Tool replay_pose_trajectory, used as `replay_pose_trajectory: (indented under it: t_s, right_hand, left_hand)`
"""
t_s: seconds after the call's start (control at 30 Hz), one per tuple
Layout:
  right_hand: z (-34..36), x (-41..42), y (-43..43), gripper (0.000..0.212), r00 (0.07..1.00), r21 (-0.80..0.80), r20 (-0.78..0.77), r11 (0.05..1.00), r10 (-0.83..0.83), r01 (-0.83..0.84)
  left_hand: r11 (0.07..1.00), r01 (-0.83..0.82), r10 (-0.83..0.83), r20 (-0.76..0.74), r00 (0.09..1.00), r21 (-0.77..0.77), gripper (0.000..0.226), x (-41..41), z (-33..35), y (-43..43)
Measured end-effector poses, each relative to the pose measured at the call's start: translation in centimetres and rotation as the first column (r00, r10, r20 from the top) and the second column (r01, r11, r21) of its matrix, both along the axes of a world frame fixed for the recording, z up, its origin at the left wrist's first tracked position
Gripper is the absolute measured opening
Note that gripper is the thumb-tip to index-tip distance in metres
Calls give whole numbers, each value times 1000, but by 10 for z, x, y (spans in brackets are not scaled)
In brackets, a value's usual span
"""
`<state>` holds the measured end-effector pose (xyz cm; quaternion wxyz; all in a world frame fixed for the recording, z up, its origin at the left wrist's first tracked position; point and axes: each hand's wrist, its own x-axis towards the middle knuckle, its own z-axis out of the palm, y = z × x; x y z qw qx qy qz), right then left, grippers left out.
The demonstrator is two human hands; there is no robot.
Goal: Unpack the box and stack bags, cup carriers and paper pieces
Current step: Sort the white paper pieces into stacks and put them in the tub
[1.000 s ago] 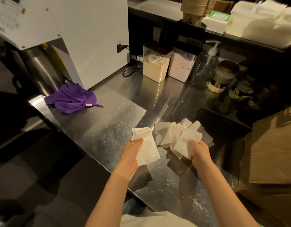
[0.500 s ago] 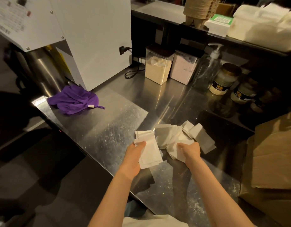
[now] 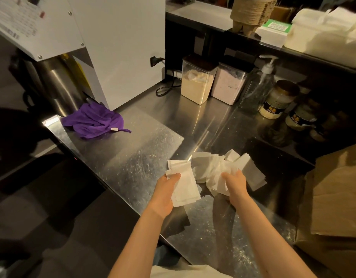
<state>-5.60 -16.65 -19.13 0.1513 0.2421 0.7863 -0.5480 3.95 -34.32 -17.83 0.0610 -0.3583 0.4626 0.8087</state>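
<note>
A stack (image 3: 185, 187) of papers is gripped above the counter (image 3: 133, 167) by the left hand (image 3: 164, 195), its long axis pointing away, slightly leftward. The loose pile (image 3: 203, 167) beside it is clutched by the right hand (image 3: 234, 184).

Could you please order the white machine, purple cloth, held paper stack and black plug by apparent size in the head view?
1. white machine
2. purple cloth and paper stack: alike; the stack is nearer the camera
3. black plug
</note>
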Motion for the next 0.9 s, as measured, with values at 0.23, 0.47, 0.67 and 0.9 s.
replay_pose_trajectory:
  t_s: [0.23,0.47,0.67,0.9]
  right_hand:
    - [-2,-5,1,50,985,281,-69,951,158,-133]
    - [-10,2,3,55,982,310,-2,934,190,-180]
    - [-9,-4,-2,49,979,310,55,929,194,-201]
    - [-8,-7,-6,35,953,402,78,865,293,-299]
  left_hand:
    - [1000,-16,16,-5,1000,14,26,-1,-1,-3]
    - [1000,1,-1,-10,1000,-1,29,1,-4,-3]
    - [1000,-3,3,-27,1000,18,19,2,-3,-6]
    - [1000,-4,4,-21,1000,-5,23,3,-6,-10]
